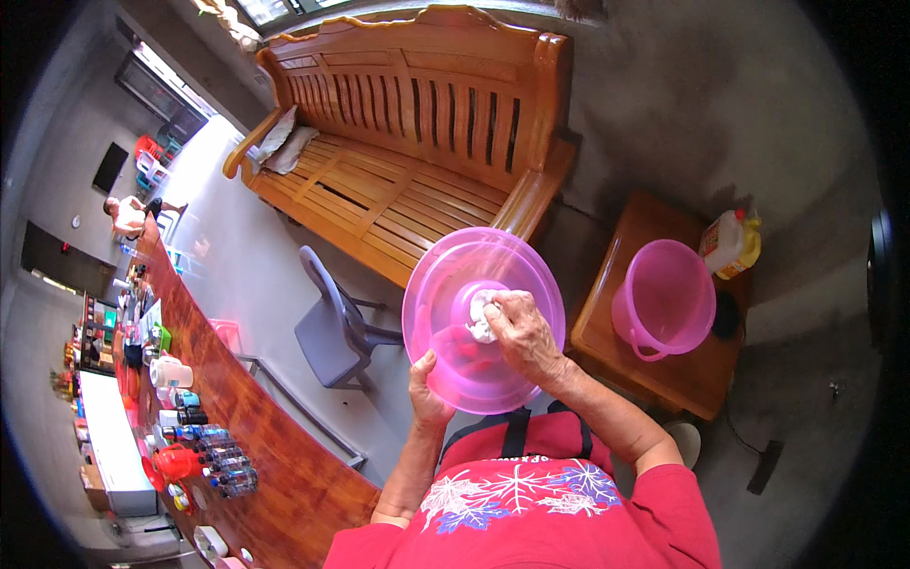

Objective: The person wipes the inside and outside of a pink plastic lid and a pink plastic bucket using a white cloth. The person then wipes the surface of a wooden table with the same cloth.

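A round, see-through pink plastic basin is held up in front of my chest. My left hand grips its lower left rim, thumb on the near side and the other fingers hidden behind it. Over the basin's middle, my right hand is closed around a crumpled white cloth, which appears to touch the basin's raised centre.
To the right, a wooden side table carries a pink bucket and bottles. A wooden bench and grey chair stand ahead. A cluttered reddish table runs along the left; a person sits far off.
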Motion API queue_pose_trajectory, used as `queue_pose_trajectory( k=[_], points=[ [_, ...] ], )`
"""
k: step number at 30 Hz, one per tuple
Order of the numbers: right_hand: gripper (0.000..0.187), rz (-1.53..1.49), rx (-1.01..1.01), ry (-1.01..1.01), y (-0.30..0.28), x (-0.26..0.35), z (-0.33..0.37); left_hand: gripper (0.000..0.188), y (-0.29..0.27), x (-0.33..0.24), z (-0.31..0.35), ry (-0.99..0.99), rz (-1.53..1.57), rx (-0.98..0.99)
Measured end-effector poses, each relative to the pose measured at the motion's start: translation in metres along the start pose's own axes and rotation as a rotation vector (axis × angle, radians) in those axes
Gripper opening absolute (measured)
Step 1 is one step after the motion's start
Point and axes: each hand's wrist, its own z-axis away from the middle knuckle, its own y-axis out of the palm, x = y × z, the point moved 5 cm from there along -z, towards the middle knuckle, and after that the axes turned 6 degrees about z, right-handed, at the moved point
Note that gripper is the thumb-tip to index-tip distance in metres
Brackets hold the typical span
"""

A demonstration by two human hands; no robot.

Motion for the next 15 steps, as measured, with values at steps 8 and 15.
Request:
queue_pose_trajectory(
  k=[8, 15],
  points=[
    [0.017, -0.374, 0.517, 0.227, 0.007, -0.022, 0.007, 0.041, -0.033, 0.009, -0.005, 0.024, -0.210, -0.070],
    [0.025, -0.643, -0.058, 0.457, -0.019, -0.041, -0.004, 0.051, 0.022, 0.003, -0.006, -0.071, -0.055, 0.060]
  ],
)
